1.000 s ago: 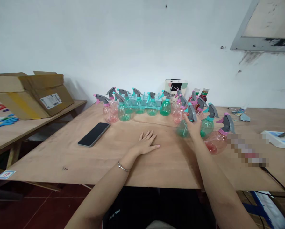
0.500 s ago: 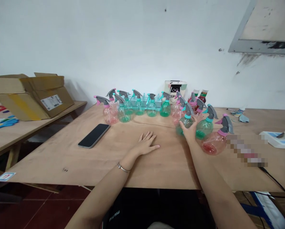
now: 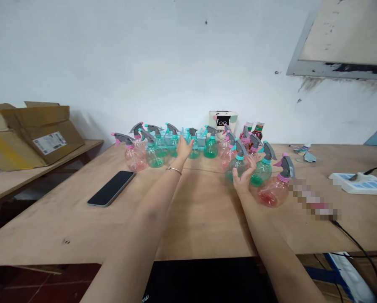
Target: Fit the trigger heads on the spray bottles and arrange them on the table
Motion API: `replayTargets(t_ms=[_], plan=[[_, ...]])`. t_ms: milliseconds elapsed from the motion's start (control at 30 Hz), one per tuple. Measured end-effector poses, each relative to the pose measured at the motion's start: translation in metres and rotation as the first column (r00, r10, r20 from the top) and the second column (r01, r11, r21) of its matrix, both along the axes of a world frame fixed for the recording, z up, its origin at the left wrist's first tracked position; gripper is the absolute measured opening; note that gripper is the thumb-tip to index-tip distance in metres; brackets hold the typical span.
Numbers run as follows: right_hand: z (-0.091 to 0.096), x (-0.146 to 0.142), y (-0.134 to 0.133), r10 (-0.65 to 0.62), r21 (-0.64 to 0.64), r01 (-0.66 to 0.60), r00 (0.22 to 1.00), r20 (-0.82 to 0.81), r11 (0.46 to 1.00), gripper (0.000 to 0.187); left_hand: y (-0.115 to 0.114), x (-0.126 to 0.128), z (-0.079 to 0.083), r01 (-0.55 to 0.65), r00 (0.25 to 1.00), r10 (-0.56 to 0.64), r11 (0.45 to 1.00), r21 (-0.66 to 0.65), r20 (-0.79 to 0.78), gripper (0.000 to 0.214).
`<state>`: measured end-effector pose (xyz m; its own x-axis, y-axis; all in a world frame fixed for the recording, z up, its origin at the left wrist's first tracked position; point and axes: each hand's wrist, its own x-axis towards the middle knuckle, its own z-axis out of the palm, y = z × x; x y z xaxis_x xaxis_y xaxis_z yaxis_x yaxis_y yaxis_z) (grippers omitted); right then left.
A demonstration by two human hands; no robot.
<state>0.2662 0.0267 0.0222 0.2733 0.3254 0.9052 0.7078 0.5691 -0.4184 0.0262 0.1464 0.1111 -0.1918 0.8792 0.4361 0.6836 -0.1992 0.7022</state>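
Note:
My left hand (image 3: 184, 149) reaches over the wooden table to the row of spray bottles. Its fingers are apart, beside a green spray bottle (image 3: 194, 151) with a grey head; whether they touch it I cannot tell. My right hand (image 3: 244, 179) is open with thumb and fingers spread, close behind another green spray bottle (image 3: 231, 171) standing upright. To its right stand a green spray bottle (image 3: 261, 173) and a pink spray bottle (image 3: 274, 192). More green and pink bottles line the left, among them a pink spray bottle (image 3: 134, 160).
A black phone (image 3: 111, 188) lies on the table (image 3: 201, 219) at left. Behind the bottles are a clear bluish rack (image 3: 204, 141), a printed box (image 3: 223, 126) and red bottles (image 3: 257, 130). A white power strip (image 3: 359, 184) lies right. A cardboard box (image 3: 33, 134) sits on a side table.
My left hand has lifted off the tabletop and moved forward to the back row of bottles. My right hand's fingers have loosened from around the green spray bottle. The view has shifted right.

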Motion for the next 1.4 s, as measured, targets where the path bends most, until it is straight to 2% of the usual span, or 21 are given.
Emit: replayTargets(t_ms=[100,200,367,433,500,567,600,633,667,700,767,800,833,867,933,967,1033,1167,1333,1400], plan=[[0.003,-0.001,-0.002,-0.006,0.022,0.006,1.000,0.014,1.000,0.057,0.008,0.005,0.009,-0.057,0.996,0.056,0.998,-0.013,-0.066,0.047],[0.006,-0.001,-0.003,-0.038,0.053,0.038,0.999,0.001,0.998,0.053,0.002,0.007,0.008,-0.110,0.990,0.109,0.994,-0.007,-0.085,0.024],[0.016,-0.005,-0.012,-0.117,0.211,0.104,0.992,0.048,0.972,0.049,-0.022,-0.002,-0.004,-0.053,0.998,0.054,0.998,0.042,-0.030,0.021],[0.020,-0.011,-0.017,-0.075,0.224,0.064,0.996,0.040,0.973,0.045,-0.037,-0.012,-0.008,0.049,0.997,-0.053,0.995,0.084,0.048,0.021],[0.025,-0.021,-0.024,0.054,0.168,-0.056,0.998,0.016,0.984,0.029,-0.057,-0.023,-0.011,0.202,0.963,-0.222,0.969,0.140,0.150,0.021],[0.030,-0.035,-0.030,0.219,0.073,-0.216,0.975,-0.039,0.974,0.015,-0.080,-0.032,-0.015,0.397,0.855,-0.439,0.897,0.196,0.277,0.027],[0.033,-0.043,-0.033,0.307,0.015,-0.306,0.948,-0.086,0.952,0.017,-0.093,-0.034,-0.017,0.494,0.767,-0.539,0.842,0.215,0.348,0.032],[0.035,-0.050,-0.036,0.404,-0.050,-0.414,0.904,-0.137,0.909,0.020,-0.105,-0.035,-0.020,0.585,0.655,-0.622,0.777,0.234,0.430,0.039],[0.037,-0.058,-0.039,0.512,-0.121,-0.537,0.838,-0.188,0.835,0.025,-0.117,-0.034,-0.024,0.654,0.541,-0.668,0.716,0.244,0.511,0.045],[0.039,-0.065,-0.042,0.619,-0.191,-0.662,0.747,-0.242,0.725,0.033,-0.128,-0.032,-0.028,0.697,0.449,-0.680,0.673,0.249,0.580,0.050],[0.040,-0.076,-0.047,0.765,-0.313,-0.840,0.537,-0.357,0.444,0.055,-0.147,-0.023,-0.037,0.738,0.325,-0.655,0.627,0.249,0.682,0.053],[0.040,-0.081,-0.050,0.791,-0.353,-0.880,0.452,-0.412,0.318,0.062,-0.154,-0.019,-0.042,0.743,0.291,-0.632,0.622,0.246,0.718,0.053],[0.039,-0.085,-0.052,0.796,-0.376,-0.899,0.391,-0.462,0.224,0.066,-0.160,-0.014,-0.046,0.743,0.273,-0.608,0.625,0.238,0.746,0.053],[0.037,-0.089,-0.053,0.791,-0.381,-0.911,0.346,-0.505,0.156,0.067,-0.165,-0.010,-0.050,0.740,0.268,-0.584,0.634,0.224,0.766,0.052],[0.034,-0.094,-0.055,0.788,-0.362,-0.930,0.273,-0.552,0.068,0.065,-0.172,-0.005,-0.054,0.719,0.290,-0.546,0.666,0.197,0.786,0.054],[0.033,-0.096,-0.055,0.789,-0.344,-0.938,0.242,-0.565,0.041,0.063,-0.174,-0.004,-0.055,0.701,0.311,-0.536,0.687,0.191,0.785,0.055],[0.031,-0.099,-0.055,0.783,-0.303,-0.953,0.211,-0.585,0.030,0.060,-0.176,-0.003,-0.054,0.655,0.365,-0.526,0.731,0.189,0.768,0.057],[0.030,-0.107,-0.057,0.686,-0.220,-0.973,0.207,-0.697,0.070,0.050,-0.176,0.000,-0.056,0.545,0.454,-0.494,0.812,0.207,0.741,0.055],[0.030,-0.115,-0.059,0.605,-0.184,-0.976,0.217,-0.766,0.116,0.043,-0.175,0.006,-0.065,0.457,0.516,-0.501,0.847,0.272,0.695,0.046],[0.032,-0.114,-0.058,0.595,-0.155,-0.981,0.195,-0.780,0.118,0.042,-0.173,0.005,-0.069,0.419,0.550,-0.501,0.858,0.299,0.668,0.042]])
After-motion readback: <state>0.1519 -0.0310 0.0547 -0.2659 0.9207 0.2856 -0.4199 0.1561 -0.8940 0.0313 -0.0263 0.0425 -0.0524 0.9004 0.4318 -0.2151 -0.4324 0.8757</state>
